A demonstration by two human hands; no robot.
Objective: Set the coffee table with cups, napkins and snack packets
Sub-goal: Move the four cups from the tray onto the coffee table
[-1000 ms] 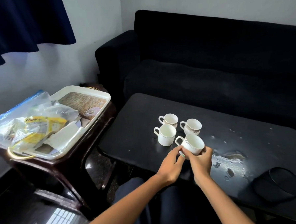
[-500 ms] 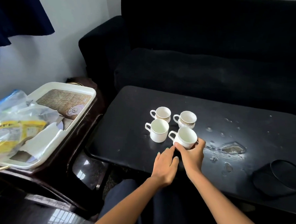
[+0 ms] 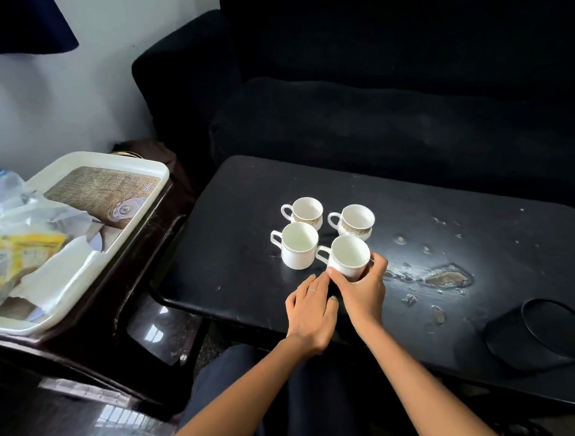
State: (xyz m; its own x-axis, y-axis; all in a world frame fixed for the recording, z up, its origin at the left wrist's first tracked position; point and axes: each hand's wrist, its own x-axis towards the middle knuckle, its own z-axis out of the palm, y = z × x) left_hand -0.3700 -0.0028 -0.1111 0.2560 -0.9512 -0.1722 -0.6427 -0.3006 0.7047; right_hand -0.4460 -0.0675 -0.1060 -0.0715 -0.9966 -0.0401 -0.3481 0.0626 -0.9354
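Several white cups stand in a square cluster on the black coffee table point(image 3: 231, 248). My right hand point(image 3: 362, 291) grips the near-right cup point(image 3: 348, 257), thumb on its near side, fingers wrapped round the right. My left hand point(image 3: 311, 309) lies flat on the table just in front of that cup, fingers straight, holding nothing. The near-left cup point(image 3: 297, 248) stands beside it. Two gold-banded cups point(image 3: 304, 212) point(image 3: 354, 220) stand behind. On the side table to the left, a white tray point(image 3: 138, 170) carries yellow snack packets point(image 3: 14, 253) in clear plastic and white napkins point(image 3: 55, 275).
A black sofa point(image 3: 384, 123) runs behind the table. A black pouch point(image 3: 540, 334) lies at the table's right front. The tabletop has chipped, worn patches point(image 3: 446, 278) right of the cups. The dark wooden side table point(image 3: 124, 309) stands close at the left.
My left hand has let go of the near-right cup and dropped flat onto the table. The cup now stands lower, by the other cups, held by my right hand alone.
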